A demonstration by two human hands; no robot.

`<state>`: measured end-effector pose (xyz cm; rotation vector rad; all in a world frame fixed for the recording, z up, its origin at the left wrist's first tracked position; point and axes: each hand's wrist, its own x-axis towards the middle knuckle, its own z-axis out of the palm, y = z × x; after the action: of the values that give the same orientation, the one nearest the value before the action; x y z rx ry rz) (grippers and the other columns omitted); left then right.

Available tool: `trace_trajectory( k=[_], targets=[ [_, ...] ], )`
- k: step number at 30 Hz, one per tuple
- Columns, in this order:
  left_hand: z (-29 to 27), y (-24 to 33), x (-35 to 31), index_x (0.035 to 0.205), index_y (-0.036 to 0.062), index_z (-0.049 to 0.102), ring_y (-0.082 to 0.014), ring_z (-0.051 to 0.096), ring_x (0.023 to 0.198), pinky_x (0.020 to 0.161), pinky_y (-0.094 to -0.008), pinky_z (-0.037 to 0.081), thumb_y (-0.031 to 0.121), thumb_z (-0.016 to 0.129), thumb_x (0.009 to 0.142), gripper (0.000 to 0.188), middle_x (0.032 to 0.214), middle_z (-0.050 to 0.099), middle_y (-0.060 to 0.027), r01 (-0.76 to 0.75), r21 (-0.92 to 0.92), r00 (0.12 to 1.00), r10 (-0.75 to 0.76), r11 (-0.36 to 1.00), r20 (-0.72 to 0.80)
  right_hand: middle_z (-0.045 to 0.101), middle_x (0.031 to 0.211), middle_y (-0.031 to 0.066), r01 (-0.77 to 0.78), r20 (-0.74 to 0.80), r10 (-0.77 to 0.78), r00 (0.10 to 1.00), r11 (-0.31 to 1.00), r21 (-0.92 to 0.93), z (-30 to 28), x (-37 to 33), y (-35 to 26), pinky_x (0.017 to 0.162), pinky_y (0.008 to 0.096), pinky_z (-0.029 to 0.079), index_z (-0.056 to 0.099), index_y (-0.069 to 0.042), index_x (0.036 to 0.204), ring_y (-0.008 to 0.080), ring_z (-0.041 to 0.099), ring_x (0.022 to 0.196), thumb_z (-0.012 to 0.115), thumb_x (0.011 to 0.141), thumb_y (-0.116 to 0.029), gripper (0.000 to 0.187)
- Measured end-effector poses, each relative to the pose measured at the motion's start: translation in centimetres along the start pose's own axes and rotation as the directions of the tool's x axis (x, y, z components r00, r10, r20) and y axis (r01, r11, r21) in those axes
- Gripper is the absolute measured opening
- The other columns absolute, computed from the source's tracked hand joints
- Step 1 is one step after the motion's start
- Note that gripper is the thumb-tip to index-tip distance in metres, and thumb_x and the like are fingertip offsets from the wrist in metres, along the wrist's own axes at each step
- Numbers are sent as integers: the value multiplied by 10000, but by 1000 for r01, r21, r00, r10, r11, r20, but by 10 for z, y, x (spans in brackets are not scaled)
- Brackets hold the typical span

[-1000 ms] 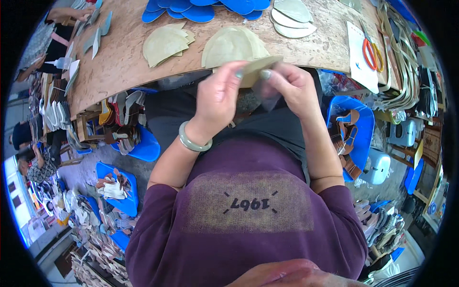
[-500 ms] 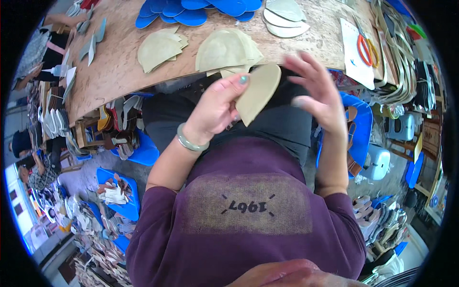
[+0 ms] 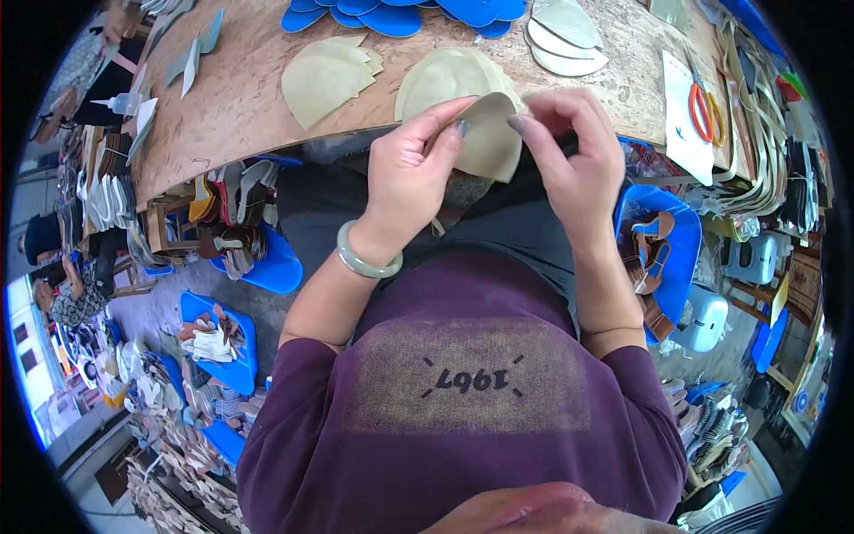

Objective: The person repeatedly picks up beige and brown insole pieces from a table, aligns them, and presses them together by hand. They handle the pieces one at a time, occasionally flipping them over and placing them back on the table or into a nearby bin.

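Note:
Between my two hands, just off the table's near edge, is a thin beige rounded shoe-lining piece (image 3: 491, 147). My left hand (image 3: 411, 160) pinches its left side, thumb toward me. My right hand (image 3: 574, 147) has fingers curled at the upper right side, with the thumb pressed on the face of the piece. The piece bends a little between them. Right behind it lies a stack of similar beige pieces (image 3: 445, 76), partly covered by my hands. A second fanned stack of beige pieces (image 3: 322, 82) rests farther left on the table.
The wooden table (image 3: 231, 80) carries blue insole-shaped pieces (image 3: 382, 20) and pale grey rounded pieces (image 3: 565, 40). At right, orange-handled scissors (image 3: 705, 111) lie on a white sheet (image 3: 683, 147). A blue bin (image 3: 689, 240) with shoe parts stands below right. Other people are at far left.
My right hand, spread and apart before, has come in and closed on the beige piece. The piece has turned in my left hand and now shows a broader, bent face.

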<state>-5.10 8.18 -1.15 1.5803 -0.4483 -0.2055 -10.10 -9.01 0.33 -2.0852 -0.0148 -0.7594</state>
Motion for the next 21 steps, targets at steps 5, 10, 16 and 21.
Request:
trace_trajectory(
  k=[5, 10, 16, 21],
  targets=[
    [8, -5, -6, 1252, 1, 576, -252, 669, 977, 812, -302, 523, -22, 544, 876, 377, 1111, 650, -215, -241, 292, 970, 240, 926, 40, 681, 821, 41, -423, 246, 347, 905, 798, 430, 17, -13, -3, 657, 218, 500, 679, -4, 1007, 77, 625, 732, 644, 865, -80, 165],
    [10, -11, -9, 1347, -5, 472, -345, 645, 1012, 835, -354, 527, -59, 507, 851, 500, 1212, 585, -248, -390, 433, 919, 371, 813, 131, 679, 785, 37, -531, 323, 426, 845, 741, 411, 17, -10, -5, 626, 216, 499, 682, 6, 1005, 72, 619, 690, 618, 887, -94, 166],
    [8, -9, -13, 1348, -29, 450, -361, 601, 1093, 875, -368, 519, -60, 496, 844, 507, 1255, 557, -247, -453, 499, 888, 425, 739, 176, 672, 770, 34, -534, 375, 394, 839, 731, 425, 17, -9, -5, 619, 215, 499, 680, 22, 974, 74, 616, 685, 615, 888, -89, 155],
    [-5, -1, -19, 1296, -32, 505, -339, 604, 1107, 892, -360, 509, -58, 478, 864, 434, 1237, 580, -222, -447, 421, 887, 451, 789, 96, 676, 777, 35, -490, 477, 282, 833, 776, 397, 18, 3, -9, 637, 222, 501, 683, 27, 962, 76, 617, 685, 619, 883, -89, 154]
  ],
)
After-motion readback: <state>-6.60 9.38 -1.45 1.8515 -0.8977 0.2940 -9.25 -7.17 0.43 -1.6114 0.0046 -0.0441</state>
